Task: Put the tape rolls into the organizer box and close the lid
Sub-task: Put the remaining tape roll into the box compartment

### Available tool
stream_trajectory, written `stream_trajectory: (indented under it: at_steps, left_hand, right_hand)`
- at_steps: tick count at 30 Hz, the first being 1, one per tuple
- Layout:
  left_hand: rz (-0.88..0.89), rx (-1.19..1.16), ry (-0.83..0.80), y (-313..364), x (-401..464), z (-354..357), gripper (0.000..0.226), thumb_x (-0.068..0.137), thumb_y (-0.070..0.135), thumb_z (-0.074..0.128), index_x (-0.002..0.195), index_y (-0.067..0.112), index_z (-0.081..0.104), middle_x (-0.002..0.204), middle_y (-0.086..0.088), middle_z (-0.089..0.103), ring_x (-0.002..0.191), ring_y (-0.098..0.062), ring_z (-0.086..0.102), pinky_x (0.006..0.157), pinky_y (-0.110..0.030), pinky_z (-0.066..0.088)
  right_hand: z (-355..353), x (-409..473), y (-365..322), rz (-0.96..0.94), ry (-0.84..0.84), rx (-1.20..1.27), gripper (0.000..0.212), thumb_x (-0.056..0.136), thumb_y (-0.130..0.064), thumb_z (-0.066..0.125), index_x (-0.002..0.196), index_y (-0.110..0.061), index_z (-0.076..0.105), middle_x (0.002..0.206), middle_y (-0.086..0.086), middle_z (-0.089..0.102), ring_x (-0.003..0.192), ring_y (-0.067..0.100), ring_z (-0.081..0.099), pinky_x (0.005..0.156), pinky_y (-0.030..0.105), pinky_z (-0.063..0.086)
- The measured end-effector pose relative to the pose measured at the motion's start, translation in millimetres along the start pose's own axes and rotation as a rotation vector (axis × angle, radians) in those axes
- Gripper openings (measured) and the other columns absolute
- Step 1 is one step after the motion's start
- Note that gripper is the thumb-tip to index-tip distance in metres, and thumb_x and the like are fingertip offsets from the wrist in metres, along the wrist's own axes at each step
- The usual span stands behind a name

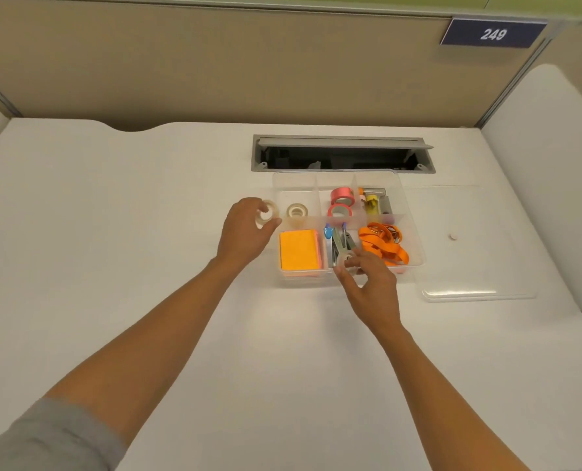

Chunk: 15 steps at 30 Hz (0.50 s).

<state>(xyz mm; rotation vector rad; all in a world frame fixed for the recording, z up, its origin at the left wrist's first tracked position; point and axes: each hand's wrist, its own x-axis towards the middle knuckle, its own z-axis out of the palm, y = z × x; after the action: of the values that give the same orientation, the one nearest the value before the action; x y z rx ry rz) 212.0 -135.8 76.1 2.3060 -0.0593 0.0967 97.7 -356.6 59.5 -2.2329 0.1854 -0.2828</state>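
Your left hand pinches two stacked clear tape rolls just left of the clear plastic organizer box, centre frame. Your right hand pinches another clear roll over its front edge. The transparent lid lies on the surface, lower right of the box.

On the white bench sits a clear plastic divided organizer box, its clear flat lid lying just right of it. The left hand holds two stacked clear tape rolls at the box's left edge; the right hand pinches another clear tape roll over its near-middle compartment. Two pink tape rolls lie inside.
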Motion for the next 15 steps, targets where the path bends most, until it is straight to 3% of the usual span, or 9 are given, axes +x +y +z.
stream_trajectory:
  at_steps: [3,6,10,15]
  left_hand:
    - [-0.002,0.086,-0.061,18.6,31.3,17.4,0.029,0.086,0.037,0.066,0.104,0.014,0.067,0.134,-0.005,0.056,0.123,-0.022,0.049,0.104,-0.033,0.036]
    - [0.012,0.161,-0.103,30.4,60.3,32.4,0.028,0.090,0.029,0.062,0.111,0.011,0.067,0.144,-0.004,0.048,0.132,-0.023,0.043,0.108,-0.031,0.029]
    - [0.050,0.301,-0.153,38.3,92.4,50.0,0.032,0.087,0.023,0.067,0.115,0.008,0.066,0.128,-0.007,0.058,0.111,-0.024,0.058,0.091,-0.024,0.039]
    - [0.095,0.552,-0.261,36.2,116.9,65.6,0.029,0.086,0.022,0.068,0.110,0.006,0.068,0.107,-0.012,0.065,0.092,-0.027,0.064,0.088,-0.034,0.051]
  right_hand:
    - [-0.7,11.0,2.4,-0.005,0.000,-0.030,0.018,0.087,-0.031,0.067,0.098,-0.017,0.069,0.125,0.004,0.061,0.114,0.018,0.054,0.093,0.027,0.044]
    - [-4.4,18.5,6.0,-0.007,0.008,-0.045,0.015,0.087,-0.024,0.068,0.098,-0.014,0.069,0.126,0.005,0.056,0.117,0.016,0.049,0.091,0.010,0.032]
    - [-10.2,23.6,10.5,-0.027,0.020,-0.058,0.017,0.086,-0.019,0.069,0.100,-0.010,0.069,0.120,0.008,0.056,0.111,0.016,0.049,0.086,-0.001,0.029]
    - [-14.3,29.8,16.3,-0.046,0.039,-0.068,0.018,0.083,-0.014,0.072,0.100,-0.008,0.069,0.101,0.005,0.054,0.092,0.014,0.048,0.078,0.003,0.033]
